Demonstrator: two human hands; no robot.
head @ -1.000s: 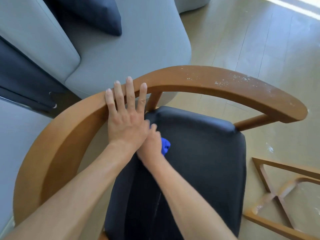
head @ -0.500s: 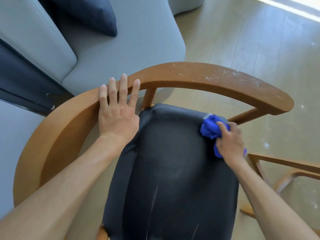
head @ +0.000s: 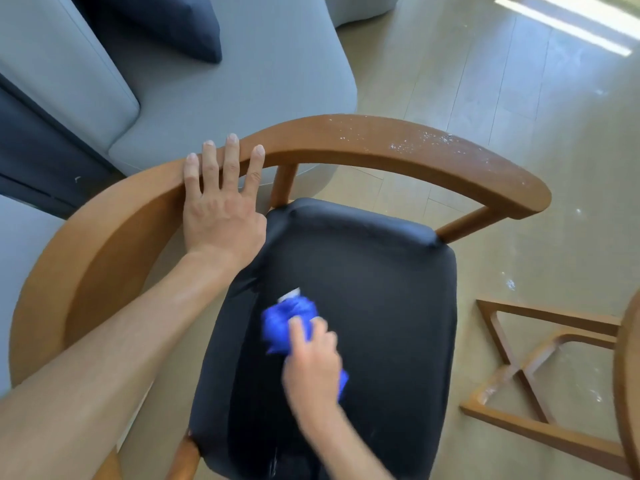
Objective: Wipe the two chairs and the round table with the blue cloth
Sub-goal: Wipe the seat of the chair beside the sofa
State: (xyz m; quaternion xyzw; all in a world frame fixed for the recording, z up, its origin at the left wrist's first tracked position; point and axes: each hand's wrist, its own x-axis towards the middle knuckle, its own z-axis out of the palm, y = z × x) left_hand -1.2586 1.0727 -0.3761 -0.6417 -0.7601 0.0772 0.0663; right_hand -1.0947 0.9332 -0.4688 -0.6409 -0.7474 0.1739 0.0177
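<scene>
A wooden chair with a curved backrest rail (head: 381,147) and a black padded seat (head: 381,306) fills the view. White dust specks lie on the rail's right part. My left hand (head: 221,202) rests flat on the rail's left part, fingers straight. My right hand (head: 311,365) grips the bunched blue cloth (head: 284,323) and presses it on the left-middle of the seat; the hand is motion-blurred. The wooden edge of the round table (head: 627,375) shows at the right border, above its crossed base (head: 519,372).
A grey sofa (head: 242,91) with a dark blue cushion (head: 166,22) stands right behind the chair. Pale wooden floor (head: 519,98) with scattered white specks lies to the right.
My right hand swept the blue cloth from the seat's back left to its back right corner, then back to the left-middle, nearer me. My left hand stayed on the rail.
</scene>
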